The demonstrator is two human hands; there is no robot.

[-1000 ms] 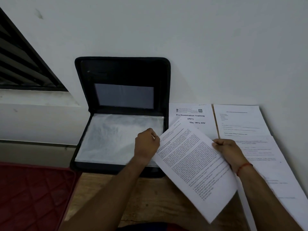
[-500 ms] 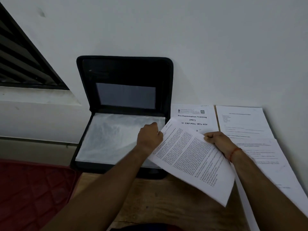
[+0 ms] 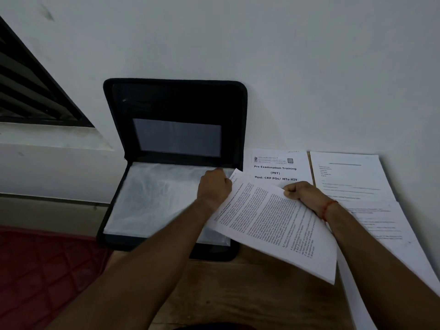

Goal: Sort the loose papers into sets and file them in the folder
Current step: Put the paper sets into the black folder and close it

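A black zip folder [image 3: 176, 101] stands open against the wall, its lid upright and clear plastic sleeves [image 3: 152, 198] lying in its base. My left hand [image 3: 214, 188] is curled at the far right corner of the sleeves and pinches the top sleeve's edge. My right hand [image 3: 303, 194] grips the top edge of a printed paper set [image 3: 276, 225], which is tilted above the folder's right edge. Its left corner lies beside my left hand.
On the wooden table [image 3: 238, 294] lie a "Pre Examination Training" sheet [image 3: 276, 167] to the right of the folder and two more printed sheets [image 3: 352, 177] along the wall. A red quilted mat [image 3: 40, 277] is at lower left and a dark louvred window [image 3: 31, 91] at upper left.
Both hands moved a little away from me, towards the wall. The paper set went up and left with my right hand, uncovering more of the title sheet.
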